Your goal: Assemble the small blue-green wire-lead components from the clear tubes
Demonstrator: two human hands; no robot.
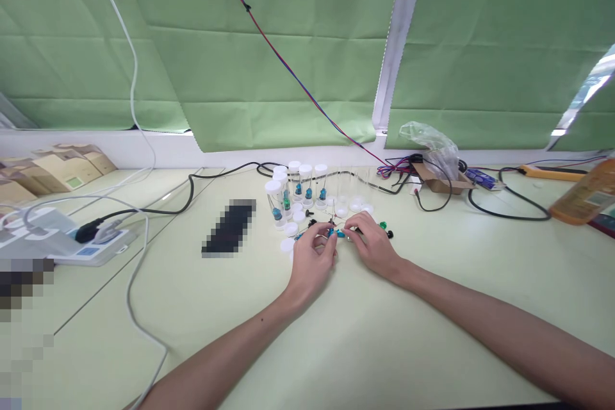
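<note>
1. Left hand (311, 261): thumb and fingertips pinch the small blue part (333, 233), located between both hands.
2. Right hand (375, 246): fingertips bunch at the part's right end; from here, I cannot tell their grip.
3. White-capped clear tubes (306, 187) stand beyond, on the tabletop (365, 339).

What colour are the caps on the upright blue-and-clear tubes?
The caps are white, seen best in the head view.

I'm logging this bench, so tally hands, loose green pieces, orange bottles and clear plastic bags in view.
Left hand and right hand: 2
Loose green piece: 1
Orange bottle: 1
Clear plastic bag: 1
Total: 5
</note>
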